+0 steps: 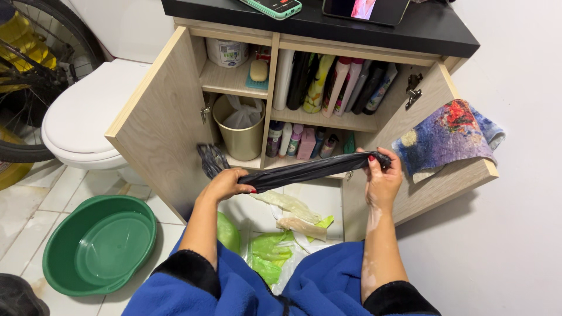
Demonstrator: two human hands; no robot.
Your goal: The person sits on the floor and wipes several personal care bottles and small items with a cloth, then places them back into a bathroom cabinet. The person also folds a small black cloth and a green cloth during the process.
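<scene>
This is a home bathroom; a white toilet [88, 114] with its lid down stands at the left of the frame on pale floor tiles [23, 234]; a green plastic basin [99, 246] sits on those tiles at lower left; at the centre a light wooden vanity cabinet [161, 123] stands open, its shelves packed with toiletry bottles [336, 85], a bar of soap [258, 70] and a small lined waste bin [240, 131]; a bicycle wheel [35, 64] leans at upper left.

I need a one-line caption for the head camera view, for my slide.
Both hands, left hand and right hand, stretch a black plastic bag before an open cabinet.
</scene>
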